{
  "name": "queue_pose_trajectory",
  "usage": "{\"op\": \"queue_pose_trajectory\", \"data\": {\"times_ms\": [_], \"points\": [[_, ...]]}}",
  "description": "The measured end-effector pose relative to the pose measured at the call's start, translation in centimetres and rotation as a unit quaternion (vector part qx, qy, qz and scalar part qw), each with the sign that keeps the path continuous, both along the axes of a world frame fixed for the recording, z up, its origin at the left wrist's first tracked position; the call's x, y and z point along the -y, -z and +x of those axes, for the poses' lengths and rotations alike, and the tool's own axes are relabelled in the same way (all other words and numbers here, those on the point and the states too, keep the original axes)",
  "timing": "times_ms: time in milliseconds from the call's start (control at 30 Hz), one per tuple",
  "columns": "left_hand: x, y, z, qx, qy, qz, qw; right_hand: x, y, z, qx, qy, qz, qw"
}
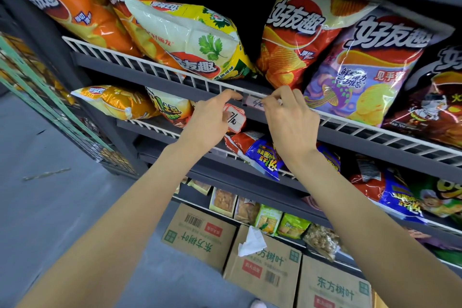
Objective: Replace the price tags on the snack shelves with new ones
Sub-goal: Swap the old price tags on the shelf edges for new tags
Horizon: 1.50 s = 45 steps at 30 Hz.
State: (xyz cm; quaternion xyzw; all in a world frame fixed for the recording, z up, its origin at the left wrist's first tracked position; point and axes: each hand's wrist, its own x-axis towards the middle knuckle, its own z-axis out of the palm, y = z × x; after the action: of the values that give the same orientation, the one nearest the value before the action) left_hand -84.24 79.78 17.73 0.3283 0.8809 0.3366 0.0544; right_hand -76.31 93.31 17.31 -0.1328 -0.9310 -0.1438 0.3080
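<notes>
While both bare forearms reach up from the bottom of the view, the left hand (207,117) holds a red-bordered price tag (234,118) with handwritten black figures, tucked against its palm by the curled lower fingers, and its forefinger stretches up to touch the left end of the clear tag holder (252,101) on the shelf rail. Just beside it, the right hand (291,117) pinches the right end of that holder with thumb and bent fingers; a paler tag with faint writing sits inside the holder, between the two hands. Below the arms, cardboard boxes (200,235) with green characters stand on the grey floor (50,207), and a crumpled white tissue (251,241) lies on top of one. Behind the hands runs the white wire guard (155,71) along the front of the dark shelf. Above it lean the chip bags: a yellow-and-white coriander bag (190,37) tilted forward, a red bag (295,32) right of it, then a purple mushroom bag (367,67). Orange bags (72,0) stand at the upper left. Lower shelves carry blue, red and green snack packets.
</notes>
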Motion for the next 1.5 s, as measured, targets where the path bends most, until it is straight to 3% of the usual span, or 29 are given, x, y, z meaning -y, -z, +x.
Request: {"op": "queue_pose_trajectory", "data": {"times_ms": [200,300,433,567,1033,1233,1500], "points": [[0.0,-0.2,0.0,-0.011,-0.005,-0.006,1.000,0.1,-0.5,0.1,0.002,-0.019,-0.005,1.000],[0.1,-0.5,0.4,-0.049,-0.007,-0.004,0.999,0.1,-0.5,0.1,0.004,-0.019,-0.015,1.000],[-0.1,-0.7,0.7,-0.096,0.022,-0.070,0.993,0.1,-0.5,0.1,0.016,-0.021,-0.013,1.000],[0.1,-0.4,1.2,-0.131,0.017,-0.051,0.990,-0.1,-0.5,0.2,0.017,-0.030,-0.016,0.999],[-0.6,-0.1,1.2,-0.114,0.021,-0.078,0.990,-0.2,-0.7,0.1,0.018,-0.028,-0.017,0.999],[-0.8,-0.5,1.0,-0.109,0.024,-0.081,0.990,-0.8,-0.6,-0.4,-0.040,-0.008,-0.112,0.993],[-0.7,-1.6,1.6,-0.186,0.033,-0.185,0.964,-1.2,-0.9,-1.4,-0.011,-0.018,-0.191,0.981]]}}
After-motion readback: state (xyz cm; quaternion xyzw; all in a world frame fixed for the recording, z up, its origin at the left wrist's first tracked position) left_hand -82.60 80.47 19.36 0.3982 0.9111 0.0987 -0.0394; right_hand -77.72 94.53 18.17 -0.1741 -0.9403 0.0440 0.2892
